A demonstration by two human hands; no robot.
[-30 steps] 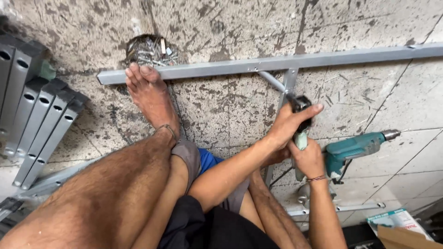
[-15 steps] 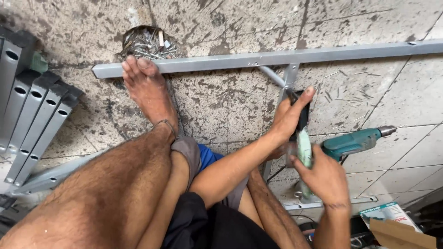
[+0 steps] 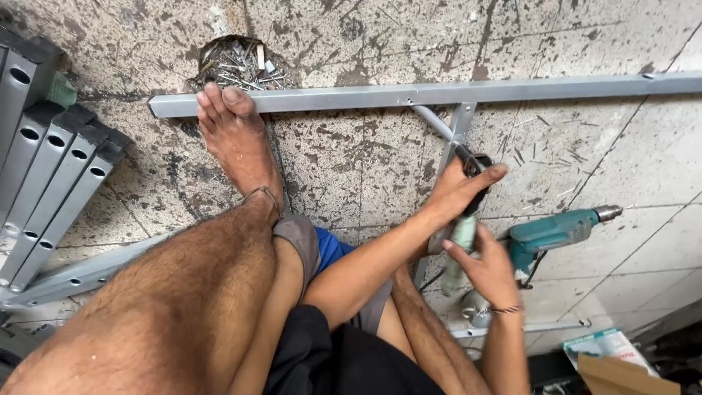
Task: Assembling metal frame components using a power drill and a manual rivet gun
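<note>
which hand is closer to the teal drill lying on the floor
Right. The right hand is just beside the teal drill, at its handle end but not gripping it. The left hand is farther up, wrapped around the tool at the metal bar.

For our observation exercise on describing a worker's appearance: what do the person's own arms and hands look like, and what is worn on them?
Both forearms are bare and hairy, with no sleeves showing and no gloves on either hand. The right hand has a thin dark band around its wrist. The left hand shows no ring, watch or band that can be made out.
</note>
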